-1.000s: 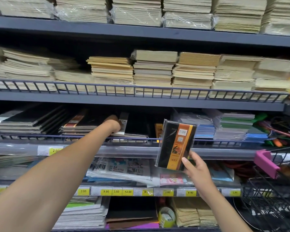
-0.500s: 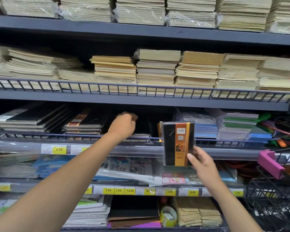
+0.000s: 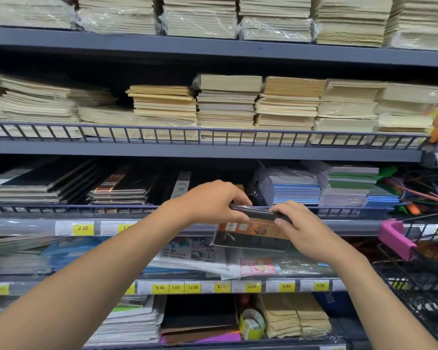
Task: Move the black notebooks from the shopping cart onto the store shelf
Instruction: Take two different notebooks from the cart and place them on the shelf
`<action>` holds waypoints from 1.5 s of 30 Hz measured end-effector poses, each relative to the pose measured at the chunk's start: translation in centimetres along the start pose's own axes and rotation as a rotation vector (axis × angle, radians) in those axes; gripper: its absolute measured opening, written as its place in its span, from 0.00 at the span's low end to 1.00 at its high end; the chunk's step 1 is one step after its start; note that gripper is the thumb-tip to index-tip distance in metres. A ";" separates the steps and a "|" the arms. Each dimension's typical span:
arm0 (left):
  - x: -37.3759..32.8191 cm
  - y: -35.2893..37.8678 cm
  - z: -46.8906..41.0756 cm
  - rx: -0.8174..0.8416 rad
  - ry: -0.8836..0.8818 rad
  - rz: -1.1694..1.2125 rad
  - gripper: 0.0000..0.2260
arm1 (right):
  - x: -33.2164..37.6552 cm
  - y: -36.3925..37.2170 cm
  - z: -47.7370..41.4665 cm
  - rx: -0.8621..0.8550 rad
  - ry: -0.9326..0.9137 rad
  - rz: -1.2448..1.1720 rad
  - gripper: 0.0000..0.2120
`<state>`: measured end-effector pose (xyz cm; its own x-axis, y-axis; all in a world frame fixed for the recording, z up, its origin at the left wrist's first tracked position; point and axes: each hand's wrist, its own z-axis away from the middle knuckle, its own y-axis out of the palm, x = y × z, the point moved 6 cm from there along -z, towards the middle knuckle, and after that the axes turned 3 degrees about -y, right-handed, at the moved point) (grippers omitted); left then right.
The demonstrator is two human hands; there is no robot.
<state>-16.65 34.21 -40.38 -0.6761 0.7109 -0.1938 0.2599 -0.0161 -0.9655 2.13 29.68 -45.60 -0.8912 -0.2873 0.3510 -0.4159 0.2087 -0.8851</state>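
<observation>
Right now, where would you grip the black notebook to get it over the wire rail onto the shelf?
Probably the top edge, pinched near both ends, one hand from each side. The black notebook hangs tilted with that edge at the wire rail, and its cover is glossy wrap, so an edge pinch seems surer. Left hand and right hand grip it there.

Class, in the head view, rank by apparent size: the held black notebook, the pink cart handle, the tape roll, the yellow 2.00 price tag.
1. black notebook
2. pink cart handle and tape roll: close; the handle is nearer the camera, so they are left unranked
3. yellow 2.00 price tag
</observation>
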 end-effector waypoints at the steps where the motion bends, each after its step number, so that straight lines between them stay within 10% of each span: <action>1: 0.1 0.3 0.0 -0.006 0.002 -0.017 0.11 | 0.2 -0.3 0.0 -0.002 -0.010 -0.002 0.11; 13: 2.8 4.4 1.5 -0.186 -0.240 0.661 0.03 | -0.3 -3.9 2.7 -0.591 -0.032 -0.155 0.25; 19: 2.6 8.2 2.3 -0.086 -0.404 1.169 0.08 | 0.5 -0.9 3.2 -0.483 -0.062 -0.201 0.23; 33: 1.2 9.6 2.4 -0.068 -0.381 1.541 0.17 | 3.8 5.2 2.2 -0.207 -0.033 -0.040 0.44; 41: 2.0 9.1 2.2 -0.092 -0.372 1.475 0.10 | 4.2 5.1 1.1 -0.289 -0.035 -0.055 0.37; 45: 5.1 6.3 3.3 -0.529 -0.306 0.441 0.09 | 3.2 3.7 -0.4 -0.334 0.078 -0.198 0.30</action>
<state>-20.75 35.41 -48.06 -0.5736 0.4884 -0.6576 0.7955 0.1408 -0.5894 -2.33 29.86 -47.66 -0.7937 -0.2836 0.5381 -0.6055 0.4527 -0.6545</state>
